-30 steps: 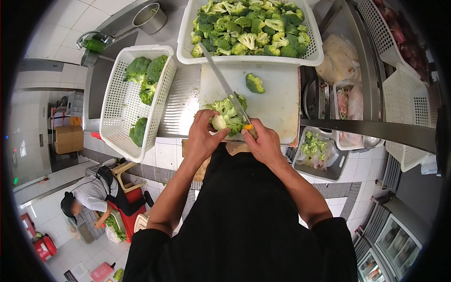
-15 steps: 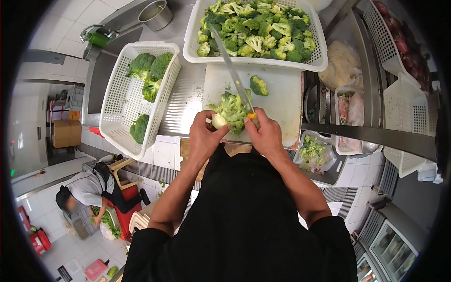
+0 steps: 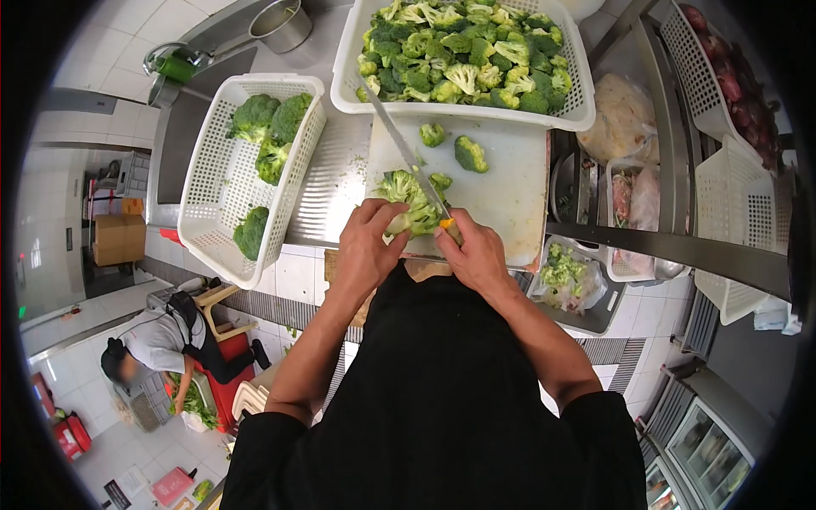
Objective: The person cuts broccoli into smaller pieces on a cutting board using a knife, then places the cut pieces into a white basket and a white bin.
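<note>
My left hand (image 3: pixel 367 246) grips a broccoli head (image 3: pixel 405 198) by its pale stem at the near edge of the white cutting board (image 3: pixel 510 183). My right hand (image 3: pixel 476 255) holds a long knife (image 3: pixel 406 153) by its yellow-tipped handle, and the blade runs up and to the left across the head. Two cut florets (image 3: pixel 470 154) lie loose on the board beyond it. A white basket (image 3: pixel 344 81) heaped with cut florets stands at the board's far edge.
At the left, a white basket (image 3: pixel 204 183) holds whole broccoli heads. Right of the board are bagged food in tubs (image 3: pixel 629 183), a tray with broccoli scraps (image 3: pixel 568 276) and more white baskets (image 3: pixel 735 204). Another person (image 3: pixel 157 348) crouches on the floor below left.
The knife has cut down through the broccoli head, and a second floret now lies loose on the board near the first. Both hands stay on the head and knife.
</note>
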Action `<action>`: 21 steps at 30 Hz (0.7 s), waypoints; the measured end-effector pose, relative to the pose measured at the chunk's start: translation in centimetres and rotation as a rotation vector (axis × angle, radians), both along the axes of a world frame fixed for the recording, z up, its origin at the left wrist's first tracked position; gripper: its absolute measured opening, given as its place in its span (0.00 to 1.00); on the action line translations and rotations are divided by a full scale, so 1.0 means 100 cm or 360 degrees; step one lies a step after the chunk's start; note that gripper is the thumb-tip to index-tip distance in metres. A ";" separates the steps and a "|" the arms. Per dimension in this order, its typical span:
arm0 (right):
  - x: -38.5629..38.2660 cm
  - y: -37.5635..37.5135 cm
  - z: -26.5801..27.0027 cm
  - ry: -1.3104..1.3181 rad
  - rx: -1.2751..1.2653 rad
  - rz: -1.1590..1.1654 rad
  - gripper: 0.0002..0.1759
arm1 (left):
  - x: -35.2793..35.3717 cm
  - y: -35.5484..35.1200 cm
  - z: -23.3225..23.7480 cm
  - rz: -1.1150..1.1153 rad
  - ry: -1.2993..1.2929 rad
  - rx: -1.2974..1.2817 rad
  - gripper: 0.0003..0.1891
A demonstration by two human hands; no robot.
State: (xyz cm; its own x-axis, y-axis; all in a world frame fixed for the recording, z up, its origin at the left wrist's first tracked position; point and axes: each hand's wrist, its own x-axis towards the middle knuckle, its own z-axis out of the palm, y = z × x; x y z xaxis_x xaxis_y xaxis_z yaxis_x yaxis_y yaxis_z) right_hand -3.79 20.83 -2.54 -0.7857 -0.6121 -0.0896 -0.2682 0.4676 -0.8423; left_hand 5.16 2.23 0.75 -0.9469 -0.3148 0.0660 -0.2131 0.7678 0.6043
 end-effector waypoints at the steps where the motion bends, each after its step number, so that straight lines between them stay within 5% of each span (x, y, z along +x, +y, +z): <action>1: 0.002 0.002 0.001 0.0032 -0.0083 -0.0067 0.17 | 0.000 0.003 0.000 0.0048 -0.0005 0.0118 0.22; 15: -0.007 0.014 0.011 0.0085 -0.0385 -0.0117 0.16 | 0.004 0.018 -0.005 -0.0172 0.0084 -0.0139 0.22; 17: -0.019 0.014 0.011 0.0051 0.0224 0.0245 0.16 | 0.002 0.018 -0.006 -0.0216 0.0068 -0.0143 0.22; 21: -0.014 0.008 0.015 0.0028 0.0234 0.0174 0.16 | -0.001 0.016 -0.005 -0.0142 0.0110 -0.0129 0.21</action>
State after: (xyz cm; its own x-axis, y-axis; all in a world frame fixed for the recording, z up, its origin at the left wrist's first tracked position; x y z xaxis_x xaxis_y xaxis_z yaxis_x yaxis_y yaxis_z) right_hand -5.16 21.67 -1.06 -0.7176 -0.6751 -0.1714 -0.3379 0.5526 -0.7619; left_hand 5.01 3.86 0.27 -0.9632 -0.2204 0.1540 -0.1016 0.8288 0.5503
